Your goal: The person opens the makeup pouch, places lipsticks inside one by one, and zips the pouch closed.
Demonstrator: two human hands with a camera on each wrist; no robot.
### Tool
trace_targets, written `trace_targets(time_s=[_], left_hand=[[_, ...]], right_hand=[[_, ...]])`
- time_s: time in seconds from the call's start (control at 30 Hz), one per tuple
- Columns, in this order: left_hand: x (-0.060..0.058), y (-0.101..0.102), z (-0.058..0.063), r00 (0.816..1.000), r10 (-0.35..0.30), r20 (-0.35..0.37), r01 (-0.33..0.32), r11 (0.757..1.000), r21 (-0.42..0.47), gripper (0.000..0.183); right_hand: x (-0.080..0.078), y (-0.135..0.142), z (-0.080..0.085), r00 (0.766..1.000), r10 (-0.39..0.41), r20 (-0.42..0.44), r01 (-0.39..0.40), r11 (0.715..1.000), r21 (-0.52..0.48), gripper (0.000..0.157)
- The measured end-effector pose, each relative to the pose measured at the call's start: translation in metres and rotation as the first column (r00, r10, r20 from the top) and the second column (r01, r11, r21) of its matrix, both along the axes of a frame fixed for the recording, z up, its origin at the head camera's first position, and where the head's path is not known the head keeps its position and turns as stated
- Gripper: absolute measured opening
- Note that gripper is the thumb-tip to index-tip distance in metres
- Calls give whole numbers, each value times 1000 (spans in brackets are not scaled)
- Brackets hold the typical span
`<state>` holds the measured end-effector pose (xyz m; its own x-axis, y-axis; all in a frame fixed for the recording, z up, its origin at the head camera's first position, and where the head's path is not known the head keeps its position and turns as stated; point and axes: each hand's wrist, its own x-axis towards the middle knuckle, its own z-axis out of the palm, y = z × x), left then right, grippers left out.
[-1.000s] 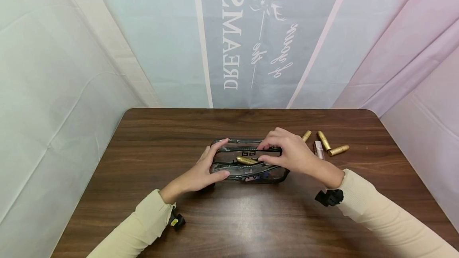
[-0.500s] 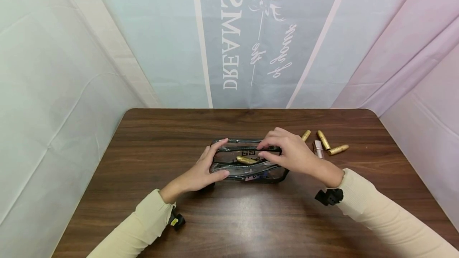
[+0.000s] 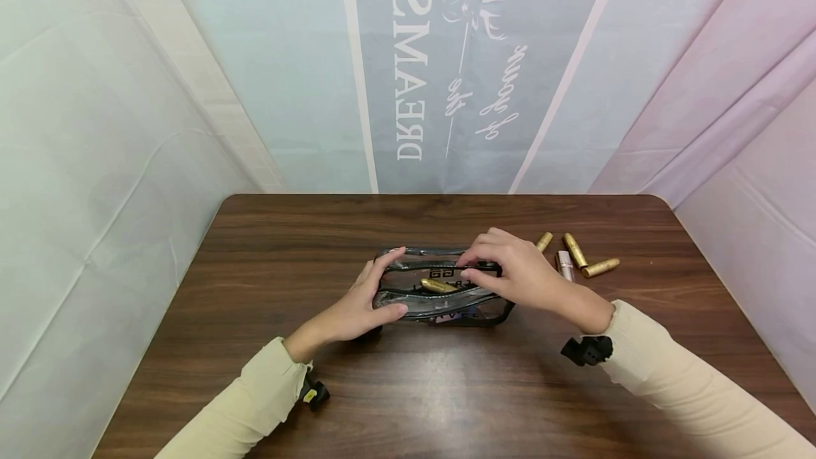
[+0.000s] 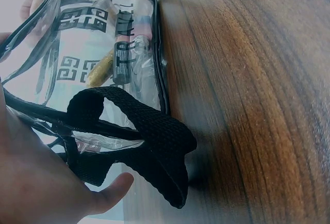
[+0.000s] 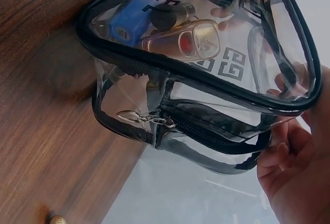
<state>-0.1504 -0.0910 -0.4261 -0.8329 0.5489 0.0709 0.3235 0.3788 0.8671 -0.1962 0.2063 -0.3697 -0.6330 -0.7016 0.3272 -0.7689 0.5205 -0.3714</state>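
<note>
A clear toiletry bag [image 3: 414, 301] with black piping stands on the table, its zipped top open. My left hand [image 3: 363, 309] grips its left end, thumb on the near side and fingers on the far side, beside a black strap [image 4: 136, 113]. My right hand [image 3: 513, 268] holds the rim of the opening at the right end with curled fingers. Inside lie a gold lipstick-shaped tube [image 3: 438, 285], a blue and pink tube [image 5: 135, 15] and a clear-walled gold container [image 5: 191, 41] with a red spot. A silver zipper pull [image 5: 133, 116] hangs from the end.
To the right of the bag lie several small cosmetics: a gold tube [image 3: 575, 249], another gold tube [image 3: 601, 267], a third, partly hidden gold tube [image 3: 544, 241] and a silver-pink lipstick [image 3: 565, 265]. The brown wood table [image 3: 287, 246] meets a printed curtain [image 3: 293, 91] behind.
</note>
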Motion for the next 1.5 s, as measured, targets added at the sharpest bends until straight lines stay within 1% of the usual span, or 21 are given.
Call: trace_targets(time_s=[0.17, 0.47, 0.67, 0.8, 0.93, 1.03, 1.13, 1.27, 1.37, 1.5], left_hand=[[-1, 0, -1, 1000, -1, -2, 1, 1000, 3, 80], [0, 0, -1, 1000, 4, -3, -4, 1000, -11, 80], [0, -1, -1, 1000, 9, -3, -9, 1000, -9, 80], [-1, -1, -2, 1000, 7, 2, -7, 1000, -5, 80], [-1, -1, -3, 1000, 3, -3, -3, 1000, 0, 79], [-1, -1, -2, 1000, 6, -8, -6, 1000, -6, 80], [1, 0, 2, 1000, 10, 3, -10, 1000, -9, 80], [7, 2, 21, 999, 2, 37, -2, 1000, -1, 78], [10, 3, 33, 999, -4, 54, 4, 1000, 1, 77], [11, 4, 37, 999, -3, 50, 3, 1000, -3, 76]], right_hand=[[0, 3, 2, 999, 23, 45, -22, 999, -30, 15], [0, 11, 2, 993, 75, 91, -62, 989, -138, 17], [0, 17, 2, 990, 50, 130, -29, 986, -164, 18], [1, 20, 3, 989, 36, 141, -10, 983, -184, 19], [2, 25, 5, 991, 25, 128, 2, 979, -206, 22], [4, 29, 9, 993, 7, 120, 19, 977, -214, 23], [8, 32, 19, 991, -6, 135, 37, 974, -224, 22], [11, 38, 32, 989, -12, 144, 46, 971, -233, 21], [9, 47, 34, 992, 1, 124, 32, 966, -258, 23], [3, 58, 32, 994, -4, 113, 34, 964, -264, 27]])
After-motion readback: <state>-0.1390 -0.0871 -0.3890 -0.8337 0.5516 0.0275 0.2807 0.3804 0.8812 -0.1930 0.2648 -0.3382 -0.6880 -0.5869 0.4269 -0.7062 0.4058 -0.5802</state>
